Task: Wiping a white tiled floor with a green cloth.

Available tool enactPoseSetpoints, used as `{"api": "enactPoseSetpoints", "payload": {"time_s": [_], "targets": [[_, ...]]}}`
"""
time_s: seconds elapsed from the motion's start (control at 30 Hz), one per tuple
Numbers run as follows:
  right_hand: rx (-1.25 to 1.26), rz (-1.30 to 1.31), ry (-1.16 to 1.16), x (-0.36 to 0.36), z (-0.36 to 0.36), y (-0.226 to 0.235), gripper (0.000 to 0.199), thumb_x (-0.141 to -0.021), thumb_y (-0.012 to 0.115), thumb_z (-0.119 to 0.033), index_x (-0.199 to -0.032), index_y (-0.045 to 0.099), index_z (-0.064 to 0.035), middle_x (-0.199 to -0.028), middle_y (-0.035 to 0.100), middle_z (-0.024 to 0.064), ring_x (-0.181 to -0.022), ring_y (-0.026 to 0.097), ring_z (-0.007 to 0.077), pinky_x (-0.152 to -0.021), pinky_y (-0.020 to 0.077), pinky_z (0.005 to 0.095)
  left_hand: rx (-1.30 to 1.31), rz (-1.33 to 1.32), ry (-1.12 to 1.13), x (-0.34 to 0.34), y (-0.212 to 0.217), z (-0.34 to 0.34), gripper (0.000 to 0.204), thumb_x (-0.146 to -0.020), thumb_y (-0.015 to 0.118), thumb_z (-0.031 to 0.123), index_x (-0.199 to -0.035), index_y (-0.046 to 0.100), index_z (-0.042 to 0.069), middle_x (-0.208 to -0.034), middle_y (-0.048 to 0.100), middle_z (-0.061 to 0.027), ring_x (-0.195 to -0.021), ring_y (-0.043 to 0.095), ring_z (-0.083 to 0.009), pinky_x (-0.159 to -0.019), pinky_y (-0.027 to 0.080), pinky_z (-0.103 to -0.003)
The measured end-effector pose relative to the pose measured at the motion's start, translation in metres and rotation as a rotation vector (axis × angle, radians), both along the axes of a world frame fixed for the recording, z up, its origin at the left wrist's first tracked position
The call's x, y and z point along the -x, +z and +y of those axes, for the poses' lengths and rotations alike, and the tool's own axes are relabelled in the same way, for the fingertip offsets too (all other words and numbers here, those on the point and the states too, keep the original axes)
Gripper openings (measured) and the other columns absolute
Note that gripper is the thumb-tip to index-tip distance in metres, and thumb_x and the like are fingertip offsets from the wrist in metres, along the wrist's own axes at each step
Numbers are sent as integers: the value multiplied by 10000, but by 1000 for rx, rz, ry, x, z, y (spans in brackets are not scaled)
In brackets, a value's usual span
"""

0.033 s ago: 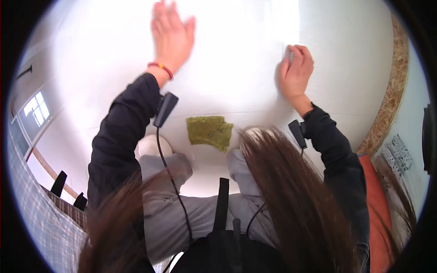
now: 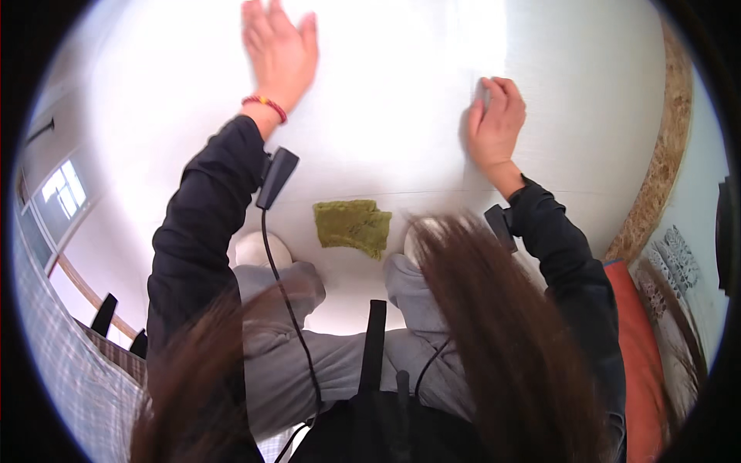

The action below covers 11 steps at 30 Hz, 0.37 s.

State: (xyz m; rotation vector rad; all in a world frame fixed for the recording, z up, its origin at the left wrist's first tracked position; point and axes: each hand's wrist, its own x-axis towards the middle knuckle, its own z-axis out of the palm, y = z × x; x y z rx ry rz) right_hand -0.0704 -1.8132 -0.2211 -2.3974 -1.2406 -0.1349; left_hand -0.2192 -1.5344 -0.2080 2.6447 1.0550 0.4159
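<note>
My left hand (image 2: 282,58) is stretched out over the glossy white surface (image 2: 386,100), fingers extended and thumb apart, with nothing in it. A red beaded bracelet (image 2: 265,106) circles that wrist. To the right and a little nearer, my right hand (image 2: 495,123) is by the same surface. Its fingers bend loosely, a gap separates them from the thumb, and I see nothing held there. A green, ragged-edged cloth (image 2: 353,227) lies flat between my feet, apart from both hands.
Small black devices hang at both forearms; a cable (image 2: 287,297) runs from the left device (image 2: 277,179). A speckled brown board edge (image 2: 656,170) curves along the right. Beside my right arm is orange-red fabric (image 2: 637,347). Plaid cloth (image 2: 73,386) is at the lower left.
My left hand has shifted slightly left, its thumb and fingers spread a little wider. The right hand has moved slightly left too. The green cloth appears slightly lower in the picture.
</note>
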Motion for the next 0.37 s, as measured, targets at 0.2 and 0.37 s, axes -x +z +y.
{"api": "enactPoseSetpoints", "payload": {"time_s": [0.2, 0.37], "targets": [[-18, 127, -71, -1, 12, 6, 429, -731, 596, -80, -1155, 534, -109, -1176, 492, 99, -1063, 483, 297, -902, 376, 432, -157, 202, -316, -79, 2, 28, 536, -933, 455, 175, -1373, 287, -80, -1480, 170, -277, -1371, 161, -439, -1114, 172, -518], [38, 194, -99, -5, 0, -2, 481, -726, 600, -94, -1194, 501, -148, -1226, 466, 81, -1110, 460, 278, -918, 367, 422, -52, 318, -590, -129, -4, 32, 683, -892, 516, 272, -1435, 212, -10, -1542, 107, -171, -1411, 94, -401, -1122, 153, -539]]}}
